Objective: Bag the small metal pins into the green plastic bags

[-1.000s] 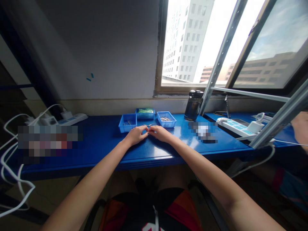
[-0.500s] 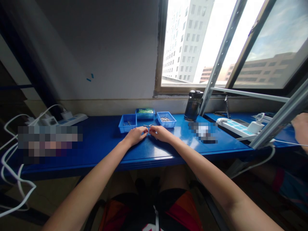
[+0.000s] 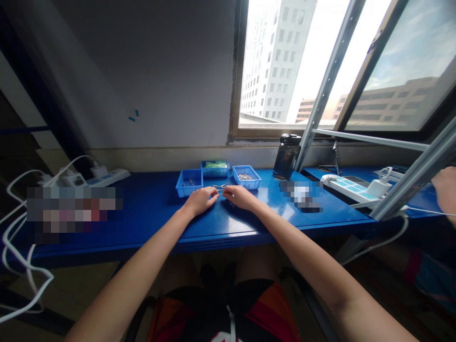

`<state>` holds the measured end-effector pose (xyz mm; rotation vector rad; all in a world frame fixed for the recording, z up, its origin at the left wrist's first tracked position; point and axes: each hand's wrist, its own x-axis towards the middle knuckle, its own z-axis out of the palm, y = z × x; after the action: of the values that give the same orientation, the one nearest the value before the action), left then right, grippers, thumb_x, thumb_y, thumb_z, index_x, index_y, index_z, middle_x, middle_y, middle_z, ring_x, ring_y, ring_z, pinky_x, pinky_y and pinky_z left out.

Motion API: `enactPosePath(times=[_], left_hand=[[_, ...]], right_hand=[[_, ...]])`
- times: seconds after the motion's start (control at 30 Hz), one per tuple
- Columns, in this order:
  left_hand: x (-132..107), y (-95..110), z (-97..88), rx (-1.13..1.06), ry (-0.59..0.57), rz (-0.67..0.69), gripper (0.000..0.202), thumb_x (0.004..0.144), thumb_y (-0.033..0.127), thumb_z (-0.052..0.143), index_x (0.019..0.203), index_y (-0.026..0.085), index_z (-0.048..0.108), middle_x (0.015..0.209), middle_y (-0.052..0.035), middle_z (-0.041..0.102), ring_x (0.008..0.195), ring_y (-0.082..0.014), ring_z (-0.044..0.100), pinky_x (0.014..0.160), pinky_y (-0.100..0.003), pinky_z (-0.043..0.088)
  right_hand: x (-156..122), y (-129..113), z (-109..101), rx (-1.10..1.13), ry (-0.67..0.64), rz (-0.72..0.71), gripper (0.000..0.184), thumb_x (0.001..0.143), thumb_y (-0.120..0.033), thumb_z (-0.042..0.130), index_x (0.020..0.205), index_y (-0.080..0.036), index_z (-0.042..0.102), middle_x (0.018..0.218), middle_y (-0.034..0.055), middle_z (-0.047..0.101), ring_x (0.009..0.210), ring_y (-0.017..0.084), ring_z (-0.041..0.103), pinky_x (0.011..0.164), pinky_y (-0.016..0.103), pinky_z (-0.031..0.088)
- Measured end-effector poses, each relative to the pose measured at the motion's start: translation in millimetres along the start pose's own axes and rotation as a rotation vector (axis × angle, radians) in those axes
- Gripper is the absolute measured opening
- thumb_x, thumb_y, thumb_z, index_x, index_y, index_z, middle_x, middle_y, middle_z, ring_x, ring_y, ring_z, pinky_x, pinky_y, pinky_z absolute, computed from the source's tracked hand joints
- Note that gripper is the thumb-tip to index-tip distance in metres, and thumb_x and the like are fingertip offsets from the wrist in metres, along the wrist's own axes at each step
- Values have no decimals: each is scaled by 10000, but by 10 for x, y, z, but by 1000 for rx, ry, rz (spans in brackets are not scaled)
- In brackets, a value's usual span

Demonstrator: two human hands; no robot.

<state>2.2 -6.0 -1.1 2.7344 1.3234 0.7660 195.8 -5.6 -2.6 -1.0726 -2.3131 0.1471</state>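
My left hand [image 3: 201,199] and my right hand [image 3: 238,195] rest just above the blue tabletop, fingertips facing each other. Both are pinched, with a thin, shiny metal piece [image 3: 220,191] spanning the small gap between them; its exact kind is too small to make out. Just beyond the fingers lie some slim metal parts [image 3: 221,185], partly hidden by the hands. Behind my left hand is a blue bin [image 3: 185,191] with a few small metal parts in it. Past my right hand stands another blue bin [image 3: 252,184] holding many small silvery parts.
Between those bins, farther back, a third blue bin [image 3: 214,174] contains green packets. A black bottle [image 3: 287,156] stands by the metal frame post [image 3: 322,90]. Power strips [image 3: 352,188] and white cables [image 3: 21,256] occupy the sides. Another person's arm [image 3: 445,190] shows at far right.
My fingertips have drawn slightly apart, and the thin metal piece between them shows more clearly. The bins stay where they were.
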Motion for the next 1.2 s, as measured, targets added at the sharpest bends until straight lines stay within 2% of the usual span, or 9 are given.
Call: enactPosePath(times=[0.3, 0.53, 0.83, 1.07, 1.2], left_hand=[[-21, 77, -59, -87, 18, 94, 250, 811, 321, 488, 1002, 201, 597, 870, -24, 645, 719, -150, 592, 629, -236, 447], [-35, 98, -88, -95, -4, 129, 321, 805, 294, 486, 1099, 203, 579, 892, -32, 642, 741, -151, 590, 666, -242, 453], [-9, 47, -49, -2, 30, 13, 249, 832, 323, 422, 942, 195, 605, 873, -38, 649, 726, -170, 599, 635, -256, 440], [-12, 26, -31, 26, -72, 5, 206, 804, 334, 444, 867, 211, 598, 802, -22, 638, 714, -182, 594, 603, -255, 419], [-16, 44, -38, 8, -82, 9, 216, 804, 349, 439, 836, 207, 599, 794, -22, 636, 704, -177, 589, 594, -252, 416]], right_hand=[[6, -13, 30, 42, -15, 0, 134, 830, -175, 503, 831, -149, 634, 748, 30, 629, 667, 106, 538, 641, 204, 383], [8, -11, 35, 53, -7, 17, 134, 833, -184, 500, 789, -143, 620, 707, 21, 612, 634, 102, 519, 614, 201, 374], [2, 24, 31, 31, 9, 36, 139, 817, -254, 539, 790, -148, 624, 670, 11, 593, 605, 93, 494, 582, 196, 359], [6, -56, 52, -2, 72, -76, 137, 832, -207, 496, 823, -148, 619, 745, 29, 607, 680, 103, 518, 650, 202, 380], [-6, -103, 48, -11, 76, -87, 129, 821, -202, 496, 826, -146, 612, 739, 30, 608, 682, 105, 522, 649, 200, 385]])
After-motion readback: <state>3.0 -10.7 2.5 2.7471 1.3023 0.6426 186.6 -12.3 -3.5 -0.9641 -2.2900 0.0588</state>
